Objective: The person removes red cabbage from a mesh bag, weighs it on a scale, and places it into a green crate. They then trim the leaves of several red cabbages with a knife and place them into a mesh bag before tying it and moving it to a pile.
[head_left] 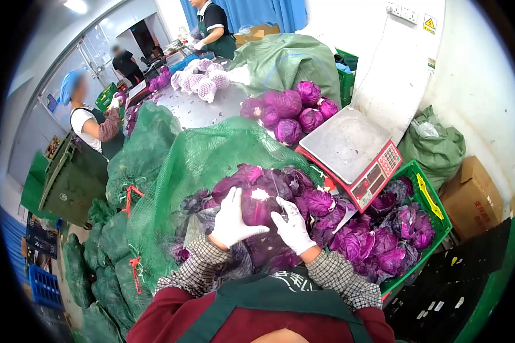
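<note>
A purple cabbage (pixel 256 207) with its pale cut stem facing up sits in front of me, on top of an open green net sack (pixel 194 166) full of more cabbages. My left hand (pixel 232 221), in a white glove, grips the cabbage's left side. My right hand (pixel 292 228), also gloved, is closed around a thin knife (pixel 278 197). The blade lies against the cabbage's right side, close to the stem. Loose purple leaves (pixel 320 206) lie around the head.
A red scale with a steel pan (pixel 349 151) stands to the right. Beside it a green crate (pixel 435 208) holds purple leaves. Trimmed cabbages (pixel 292 111) and foam-netted ones (pixel 203 83) lie on the steel table. Tied green sacks (pixel 106 268) are on the left, and three co-workers are beyond.
</note>
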Tool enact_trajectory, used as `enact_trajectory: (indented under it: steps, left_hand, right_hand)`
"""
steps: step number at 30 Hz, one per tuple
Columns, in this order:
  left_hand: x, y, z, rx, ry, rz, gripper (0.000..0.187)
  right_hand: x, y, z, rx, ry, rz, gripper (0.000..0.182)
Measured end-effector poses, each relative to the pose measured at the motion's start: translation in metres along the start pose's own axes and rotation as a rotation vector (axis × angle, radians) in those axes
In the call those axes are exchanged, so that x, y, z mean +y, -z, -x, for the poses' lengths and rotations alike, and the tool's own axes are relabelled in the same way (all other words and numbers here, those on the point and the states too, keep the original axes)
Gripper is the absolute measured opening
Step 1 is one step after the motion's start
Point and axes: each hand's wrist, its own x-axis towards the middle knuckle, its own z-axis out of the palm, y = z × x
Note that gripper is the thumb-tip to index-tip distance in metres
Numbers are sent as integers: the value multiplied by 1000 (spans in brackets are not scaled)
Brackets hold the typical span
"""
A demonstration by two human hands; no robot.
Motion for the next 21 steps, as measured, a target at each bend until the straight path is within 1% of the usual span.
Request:
enact_trajectory:
  steps: [1,4,5,6,7,9,10,12,17,20,21]
  left_hand:
    - [-1,-1,-4,54,-100,49,120]
    - [7,1,-15,49,-42,220,116]
    - [3,-5,-16,38,-43,189,118]
    - [8,-4,-13,-12,-7,151,116]
    - [15,-3,-8,7,-13,142,114]
    - [20,-10,5,48,-28,168,111]
    - [22,-16,10,67,-15,180,113]
    - [21,-31,17,229,-121,114,113]
    - [32,-37,16,223,-89,127,112]
    - [34,-40,14,236,-94,130,110]
    - [35,-41,13,238,-101,127,109]
  right_hand:
    - [-4,7,0,-44,1,16,42]
    - [-18,27,-2,-201,-62,15,46]
    - [6,23,2,-254,112,152,47]
    - [-2,27,1,-259,11,42,47]
    - [-18,33,0,-262,-92,-71,47]
    - [-18,39,3,-308,-27,-76,49]
    - [-15,38,4,-311,12,-51,50]
    - [-14,39,7,-355,55,13,52]
    - [-16,46,6,-474,-11,163,58]
    - [-12,41,9,-350,48,210,42]
    - [-19,43,7,-374,17,223,42]
